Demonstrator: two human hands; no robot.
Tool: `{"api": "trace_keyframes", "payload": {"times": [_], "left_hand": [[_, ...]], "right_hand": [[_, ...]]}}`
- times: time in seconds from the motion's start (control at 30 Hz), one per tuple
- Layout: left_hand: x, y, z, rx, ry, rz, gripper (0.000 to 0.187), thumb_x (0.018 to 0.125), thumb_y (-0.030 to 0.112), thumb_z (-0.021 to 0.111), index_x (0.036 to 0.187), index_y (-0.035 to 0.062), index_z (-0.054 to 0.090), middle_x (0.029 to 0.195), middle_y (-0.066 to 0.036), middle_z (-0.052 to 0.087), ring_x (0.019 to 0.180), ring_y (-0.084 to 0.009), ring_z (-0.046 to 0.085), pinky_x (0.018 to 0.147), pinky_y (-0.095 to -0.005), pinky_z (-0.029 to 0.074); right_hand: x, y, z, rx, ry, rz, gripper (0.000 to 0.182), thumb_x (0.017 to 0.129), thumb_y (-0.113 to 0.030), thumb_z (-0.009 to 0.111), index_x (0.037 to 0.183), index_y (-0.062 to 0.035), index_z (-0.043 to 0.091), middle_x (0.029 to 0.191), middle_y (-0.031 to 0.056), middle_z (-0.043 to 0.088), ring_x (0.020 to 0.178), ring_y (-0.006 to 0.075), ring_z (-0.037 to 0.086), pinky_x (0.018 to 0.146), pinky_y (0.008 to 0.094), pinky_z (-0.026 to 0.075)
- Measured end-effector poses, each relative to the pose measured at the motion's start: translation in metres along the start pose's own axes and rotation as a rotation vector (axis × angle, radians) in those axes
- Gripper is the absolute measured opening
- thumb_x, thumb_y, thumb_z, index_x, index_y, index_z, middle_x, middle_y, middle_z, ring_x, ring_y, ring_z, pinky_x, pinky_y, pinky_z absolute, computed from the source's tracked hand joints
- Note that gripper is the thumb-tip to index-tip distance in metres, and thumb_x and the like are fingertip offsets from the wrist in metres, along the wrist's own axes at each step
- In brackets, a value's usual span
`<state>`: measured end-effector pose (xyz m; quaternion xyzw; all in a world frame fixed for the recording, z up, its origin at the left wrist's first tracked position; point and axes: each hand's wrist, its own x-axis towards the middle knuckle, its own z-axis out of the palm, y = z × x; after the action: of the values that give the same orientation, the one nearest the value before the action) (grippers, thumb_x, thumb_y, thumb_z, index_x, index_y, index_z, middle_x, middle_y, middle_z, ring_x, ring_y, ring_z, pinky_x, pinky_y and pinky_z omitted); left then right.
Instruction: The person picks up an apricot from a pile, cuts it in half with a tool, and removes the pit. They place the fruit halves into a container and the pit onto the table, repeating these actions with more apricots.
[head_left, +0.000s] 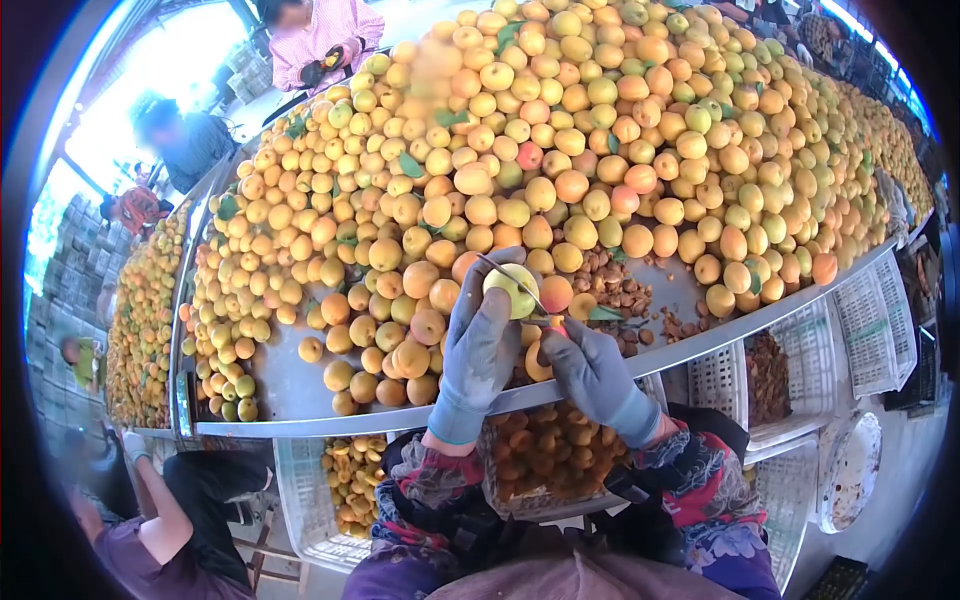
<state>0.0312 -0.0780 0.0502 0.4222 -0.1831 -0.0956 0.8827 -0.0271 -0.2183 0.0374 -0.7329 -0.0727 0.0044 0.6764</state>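
Observation:
My left hand [478, 352], in a grey-blue glove, holds a pale green-yellow apricot [507, 296] between thumb and fingers over the table's near edge. In my right hand [597, 378], gloved the same way, is a small knife [557, 323] with an orange-red handle. Its thin blade slants across the apricot. Just below the knife, an orange apricot piece [537, 358] shows between the hands. A crate of halved apricots [550, 450] stands under the table edge, between my forearms.
A metal-rimmed table [330, 428] carries a large heap of apricots [560, 130]. Brown pits [610, 285] lie on it ahead of my hands. White crates [815, 365] stand to the right, another crate [305, 500] to the left. A seated person [150, 540] is at lower left; others work across the table.

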Motion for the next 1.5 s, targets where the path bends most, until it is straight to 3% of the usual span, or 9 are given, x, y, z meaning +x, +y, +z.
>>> {"api": "trace_keyframes", "payload": {"times": [0.3, 0.4, 0.5, 0.7, 0.9, 0.97, 1.1, 1.33, 1.5], "left_hand": [[0.004, 0.005, -0.009, 0.339, -0.009, 0.063, 0.055, 0.090, 0.018, 0.059, 0.134, -0.0069, 0.037, 0.122, -0.011, 0.054, 0.112, -0.0186, 0.053, 0.097, -0.0313, 0.041], [0.001, -0.013, -0.006, 0.175, 0.102, 0.075, 0.049, 0.092, 0.026, 0.058, 0.129, -0.0036, 0.043, 0.116, -0.011, 0.057, 0.104, -0.0199, 0.057, 0.090, -0.0322, 0.046], [-0.002, -0.015, -0.002, -0.116, 0.193, -0.061, 0.045, 0.094, 0.032, 0.054, 0.124, -0.0008, 0.048, 0.111, -0.011, 0.059, 0.097, -0.0198, 0.059, 0.084, -0.0316, 0.048], [0.008, -0.010, 0.000, -0.136, 0.147, -0.066, 0.052, 0.095, 0.042, 0.049, 0.126, 0.0006, 0.047, 0.110, -0.011, 0.060, 0.096, -0.0197, 0.059, 0.082, -0.0334, 0.050], [0.006, -0.011, -0.009, 0.231, 0.236, 0.153, 0.051, 0.096, 0.040, 0.048, 0.126, -0.0012, 0.046, 0.109, -0.009, 0.060, 0.098, -0.0181, 0.059, 0.080, -0.0313, 0.048], [0.005, -0.006, -0.013, -0.161, 0.226, -0.049, 0.047, 0.096, 0.036, 0.050, 0.125, -0.0008, 0.046, 0.109, -0.008, 0.060, 0.097, -0.0162, 0.058, 0.080, -0.0292, 0.048], [0.003, 0.009, -0.006, -0.167, 0.189, -0.174, 0.042, 0.097, 0.031, 0.050, 0.124, -0.0007, 0.047, 0.108, -0.006, 0.059, 0.095, -0.0143, 0.057, 0.080, -0.0284, 0.047], [0.006, -0.005, 0.000, 0.184, 0.308, 0.200, 0.043, 0.096, 0.032, 0.050, 0.125, 0.0004, 0.047, 0.104, -0.004, 0.058, 0.094, -0.0121, 0.056, 0.080, -0.0283, 0.046], [0.003, 0.006, -0.009, 0.113, 0.249, -0.183, 0.045, 0.098, 0.038, 0.044, 0.123, 0.0009, 0.049, 0.094, -0.004, 0.059, 0.089, -0.0127, 0.057, 0.079, -0.0279, 0.045]], "right_hand": [[0.003, -0.002, 0.000, 0.133, 0.017, 0.109, 0.040, 0.097, -0.034, 0.049, 0.109, 0.0040, 0.054, 0.062, -0.0019, 0.046, 0.059, 0.0024, 0.045, 0.051, 0.0212, 0.039], [0.001, 0.001, 0.010, 0.169, 0.052, 0.122, 0.038, 0.097, -0.032, 0.050, 0.110, 0.0024, 0.054, 0.064, 0.0033, 0.052, 0.057, 0.0087, 0.052, 0.052, 0.0255, 0.042], [0.002, 0.012, 0.025, -0.020, 0.183, -0.055, 0.033, 0.095, -0.029, 0.052, 0.112, -0.0008, 0.055, 0.072, 0.0182, 0.061, 0.061, 0.0316, 0.062, 0.056, 0.0369, 0.047], [0.003, 0.009, 0.016, -0.132, 0.179, -0.019, 0.032, 0.094, -0.031, 0.052, 0.106, -0.0019, 0.056, 0.066, 0.0163, 0.059, 0.063, 0.0348, 0.061, 0.053, 0.0352, 0.046], [0.006, 0.002, 0.016, -0.476, 0.188, -0.128, 0.027, 0.092, -0.031, 0.056, 0.094, -0.0049, 0.056, 0.063, 0.0153, 0.058, 0.059, 0.0351, 0.060, 0.049, 0.0390, 0.044], [0.004, 0.008, 0.019, -0.485, 0.197, -0.149, 0.026, 0.092, -0.031, 0.057, 0.093, -0.0053, 0.056, 0.063, 0.0157, 0.057, 0.059, 0.0357, 0.060, 0.048, 0.0396, 0.044], [0.003, 0.006, 0.015, -0.446, 0.198, -0.144, 0.026, 0.091, -0.031, 0.057, 0.091, -0.0057, 0.055, 0.061, 0.0162, 0.056, 0.057, 0.0367, 0.059, 0.047, 0.0404, 0.043], [0.007, 0.008, 0.012, -0.488, 0.198, -0.178, 0.026, 0.091, -0.032, 0.058, 0.088, -0.0056, 0.054, 0.060, 0.0158, 0.055, 0.056, 0.0363, 0.058, 0.046, 0.0410, 0.042], [0.005, 0.014, 0.011, -0.574, 0.207, -0.265, 0.026, 0.090, -0.032, 0.059, 0.088, -0.0057, 0.054, 0.059, 0.0154, 0.054, 0.055, 0.0364, 0.058, 0.045, 0.0406, 0.042]]}}
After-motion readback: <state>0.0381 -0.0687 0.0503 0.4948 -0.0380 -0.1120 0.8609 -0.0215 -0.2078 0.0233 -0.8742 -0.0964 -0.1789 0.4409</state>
